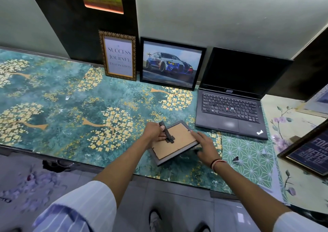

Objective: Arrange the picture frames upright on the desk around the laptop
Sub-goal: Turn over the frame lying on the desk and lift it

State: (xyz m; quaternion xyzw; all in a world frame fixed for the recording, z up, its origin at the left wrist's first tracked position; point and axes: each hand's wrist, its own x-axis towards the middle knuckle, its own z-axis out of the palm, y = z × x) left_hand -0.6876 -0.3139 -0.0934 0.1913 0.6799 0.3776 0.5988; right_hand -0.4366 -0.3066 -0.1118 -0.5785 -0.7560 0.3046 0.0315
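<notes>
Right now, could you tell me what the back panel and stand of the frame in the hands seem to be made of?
Back panel: matte tan fibreboard or card, flat and grainless. Stand: dark, likely plastic or painted board; unclear.

Both forearms extended forward and converged near centre, sleeves pushed back to the elbows. The left hand [154, 131] was curled, its fingers [162, 128] pinching closed. The right hand [206, 144] lay palm-down with fingers extended flat, a band around its wrist.
</notes>
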